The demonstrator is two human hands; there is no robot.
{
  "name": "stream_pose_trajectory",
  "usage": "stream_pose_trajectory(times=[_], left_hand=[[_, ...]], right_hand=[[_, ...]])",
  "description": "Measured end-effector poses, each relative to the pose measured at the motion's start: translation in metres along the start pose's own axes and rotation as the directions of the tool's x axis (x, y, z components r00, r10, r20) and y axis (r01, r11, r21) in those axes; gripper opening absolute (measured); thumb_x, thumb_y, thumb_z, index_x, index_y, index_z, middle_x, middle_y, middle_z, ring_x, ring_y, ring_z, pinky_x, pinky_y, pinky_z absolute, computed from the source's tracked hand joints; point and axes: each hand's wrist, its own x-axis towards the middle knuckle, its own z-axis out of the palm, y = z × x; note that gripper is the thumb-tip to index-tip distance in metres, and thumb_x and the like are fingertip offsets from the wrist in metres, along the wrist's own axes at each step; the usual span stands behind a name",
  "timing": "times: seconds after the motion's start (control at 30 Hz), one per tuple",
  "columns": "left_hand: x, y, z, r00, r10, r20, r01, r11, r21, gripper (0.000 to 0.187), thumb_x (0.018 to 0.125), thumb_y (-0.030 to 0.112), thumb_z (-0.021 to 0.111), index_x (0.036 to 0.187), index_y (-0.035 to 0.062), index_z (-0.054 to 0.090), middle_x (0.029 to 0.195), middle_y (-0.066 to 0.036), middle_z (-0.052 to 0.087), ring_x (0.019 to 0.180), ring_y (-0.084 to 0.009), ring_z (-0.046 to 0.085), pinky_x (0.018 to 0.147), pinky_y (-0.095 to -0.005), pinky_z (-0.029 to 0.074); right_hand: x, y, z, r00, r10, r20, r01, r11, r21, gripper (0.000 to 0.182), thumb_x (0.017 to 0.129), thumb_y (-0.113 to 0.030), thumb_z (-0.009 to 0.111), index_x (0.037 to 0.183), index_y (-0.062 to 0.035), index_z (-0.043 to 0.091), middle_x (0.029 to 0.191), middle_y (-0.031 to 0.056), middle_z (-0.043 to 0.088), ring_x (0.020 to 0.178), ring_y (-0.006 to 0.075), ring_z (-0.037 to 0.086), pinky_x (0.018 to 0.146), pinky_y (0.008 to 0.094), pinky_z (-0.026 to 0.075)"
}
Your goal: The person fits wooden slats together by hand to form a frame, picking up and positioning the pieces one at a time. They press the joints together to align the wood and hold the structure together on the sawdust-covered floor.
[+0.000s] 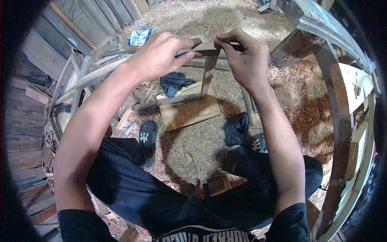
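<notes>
Both hands up at far centre, on top corner of small wooden frame point(206, 64). Left hand point(161, 54) clenched round top rail from left side, fingers wrapped over. Right hand point(246, 56) pinching same rail at corner joint w/ thumb + fingertips. Frame upright, held off ground, its vertical strip hanging down toward flat board point(189, 113) lying on sawdust floor point(201, 141). Black cloth point(174, 82) just left of strip. Black slipper point(148, 139) near left, on floor. Stacked timber point(80, 28) far left.
</notes>
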Motion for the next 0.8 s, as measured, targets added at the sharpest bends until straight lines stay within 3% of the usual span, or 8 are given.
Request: stream_pose_trajectory(times=[0.2,0.33,0.4,0.57,0.63,0.67,0.8], left_hand=[[-0.0007,-0.0007,0.0054,0.996,0.04,-0.078,-0.045,0.997,-0.066,0.019,0.095,0.014,0.07,0.098,-0.0047,0.067,0.083,-0.025,0.067,0.083,-0.0436,0.067,0.071,-0.0488,0.052],[-0.001,0.0017,0.0013,1.0,0.009,-0.03,-0.011,0.998,-0.057,0.018,0.095,0.014,0.07,0.098,-0.0041,0.068,0.083,-0.025,0.067,0.082,-0.0437,0.068,0.071,-0.0486,0.052],[-0.001,-0.0018,0.0023,0.999,0.033,-0.018,-0.033,0.999,0.013,0.022,0.099,0.019,0.066,0.11,0.0015,0.073,0.085,-0.022,0.072,0.081,-0.0385,0.072,0.075,-0.0479,0.057],[-0.0019,0.0027,-0.002,0.998,-0.042,0.044,0.039,0.997,0.073,0.027,0.098,0.022,0.066,0.116,0.0033,0.072,0.09,-0.021,0.073,0.084,-0.0386,0.072,0.077,-0.0477,0.059],[-0.003,0.0016,0.0012,1.0,-0.002,-0.01,0.002,1.0,0.007,0.029,0.098,0.022,0.066,0.121,0.0044,0.071,0.093,-0.021,0.074,0.088,-0.0386,0.073,0.078,-0.0484,0.058],[-0.0028,-0.0007,0.0016,1.0,-0.002,0.012,0.002,1.0,0.02,0.031,0.097,0.022,0.067,0.123,0.0049,0.071,0.094,-0.021,0.074,0.091,-0.0388,0.072,0.079,-0.0488,0.058],[-0.004,0.0036,0.0022,0.998,0.021,-0.06,-0.02,1.0,0.011,0.024,0.093,0.017,0.071,0.11,-0.0003,0.072,0.088,-0.021,0.071,0.085,-0.0388,0.071,0.077,-0.0485,0.057]], right_hand=[[-0.0012,0.0025,0.001,0.999,-0.034,0.002,0.034,0.999,-0.028,0.013,0.089,-0.005,0.075,0.101,-0.0026,0.072,0.093,0.0157,0.077,0.093,0.03,0.077,0.076,0.0383,0.059],[-0.0031,0.0017,-0.0002,0.999,-0.053,0.004,0.053,0.998,-0.018,0.012,0.089,-0.005,0.075,0.099,-0.0018,0.071,0.094,0.0173,0.076,0.092,0.0308,0.077,0.077,0.0393,0.059],[-0.0031,0.0009,-0.0004,0.999,-0.054,0.005,0.054,0.998,-0.042,0.012,0.088,-0.003,0.075,0.099,-0.0014,0.07,0.094,0.0174,0.076,0.092,0.0311,0.077,0.077,0.0392,0.059],[-0.0003,-0.0011,-0.0021,0.994,-0.107,0.039,0.109,0.993,-0.052,0.015,0.086,0.002,0.074,0.1,-0.0004,0.069,0.096,0.017,0.077,0.093,0.0316,0.077,0.077,0.039,0.06],[-0.0007,-0.0035,-0.0021,0.997,-0.066,0.045,0.069,0.993,-0.093,0.01,0.09,-0.001,0.075,0.099,0.0002,0.073,0.096,0.0133,0.079,0.093,0.0239,0.078,0.08,0.033,0.061],[-0.0009,-0.0045,-0.0032,0.994,-0.096,0.043,0.099,0.992,-0.075,0.01,0.089,0.0,0.075,0.099,0.0002,0.073,0.095,0.0136,0.079,0.093,0.0241,0.079,0.08,0.0334,0.061],[-0.0013,-0.0051,-0.0034,0.992,-0.115,0.05,0.122,0.98,-0.156,0.011,0.089,0.0,0.076,0.099,0.0002,0.073,0.095,0.0135,0.079,0.092,0.0245,0.079,0.079,0.0336,0.061]])
